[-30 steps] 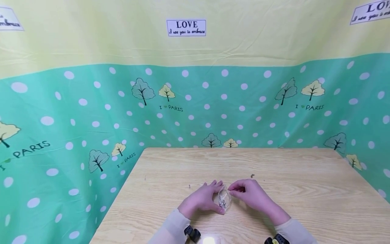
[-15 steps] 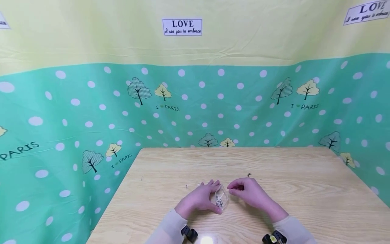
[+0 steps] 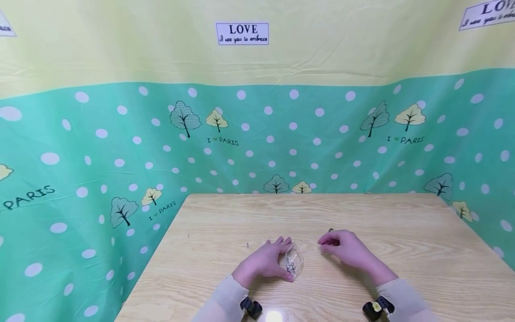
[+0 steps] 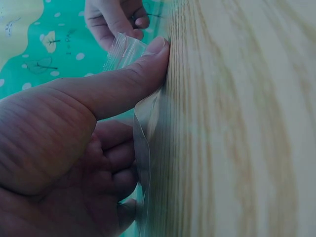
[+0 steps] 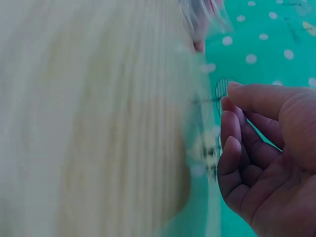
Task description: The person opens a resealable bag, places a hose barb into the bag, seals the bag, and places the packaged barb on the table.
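Observation:
A small clear plastic bag (image 3: 297,259) lies on the table with its mouth spread, several small silvery metal pieces (image 3: 290,265) inside. My left hand (image 3: 266,259) holds it between the thumb at the near edge and the fingers at the far edge. In the left wrist view, the thumb presses on the crinkled film (image 4: 126,52). To the right of the bag, apart from it, is my right hand (image 3: 348,248), fingers bent and thumb close to the index fingertip. Nothing shows between them in the right wrist view, where the same hand (image 5: 266,153) hovers beside the tabletop.
Small dark pieces (image 3: 331,230) lie just beyond my right hand. A tiny piece (image 3: 247,244) lies left of my left hand, another small sliver (image 3: 188,233) farther left. The wooden table (image 3: 225,214) reaches back to a green and yellow curtain (image 3: 293,138).
My right hand has moved away from the bag's mouth to the right, toward the small dark pieces. The left hand keeps its hold on the bag.

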Available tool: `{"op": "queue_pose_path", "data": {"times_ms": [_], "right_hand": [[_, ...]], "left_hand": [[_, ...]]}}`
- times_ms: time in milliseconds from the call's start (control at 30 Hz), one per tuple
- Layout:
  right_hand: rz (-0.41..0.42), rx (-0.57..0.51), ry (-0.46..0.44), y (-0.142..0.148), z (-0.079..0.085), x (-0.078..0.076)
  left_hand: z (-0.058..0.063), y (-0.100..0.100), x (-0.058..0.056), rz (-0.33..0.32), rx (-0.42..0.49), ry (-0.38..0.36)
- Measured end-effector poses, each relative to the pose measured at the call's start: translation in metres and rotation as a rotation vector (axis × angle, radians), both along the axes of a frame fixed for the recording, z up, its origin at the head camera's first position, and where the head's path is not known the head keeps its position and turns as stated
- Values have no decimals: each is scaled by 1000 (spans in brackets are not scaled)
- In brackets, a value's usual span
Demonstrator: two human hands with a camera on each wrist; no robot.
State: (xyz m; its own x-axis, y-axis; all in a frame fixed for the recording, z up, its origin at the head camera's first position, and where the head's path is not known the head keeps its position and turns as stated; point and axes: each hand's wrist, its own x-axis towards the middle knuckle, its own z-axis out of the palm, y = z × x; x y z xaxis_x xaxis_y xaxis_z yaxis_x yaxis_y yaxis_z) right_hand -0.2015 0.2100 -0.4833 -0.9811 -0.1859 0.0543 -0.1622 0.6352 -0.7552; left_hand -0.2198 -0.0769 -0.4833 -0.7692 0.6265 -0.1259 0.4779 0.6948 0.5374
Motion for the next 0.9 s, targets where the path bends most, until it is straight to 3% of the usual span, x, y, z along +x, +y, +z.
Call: {"op": "queue_pose_path", "data": {"times_ms": [333,667,900], "right_hand": [[-47,43,-15,34,4,-8],[-83,74,-32,46,-4,-22],[-19,55,-17,40,-6,-25]], "left_hand": [[3,1,1,-4,10,-9],[2,0,1,4,10,-6],[1,0,2,8,20,-8]]}}
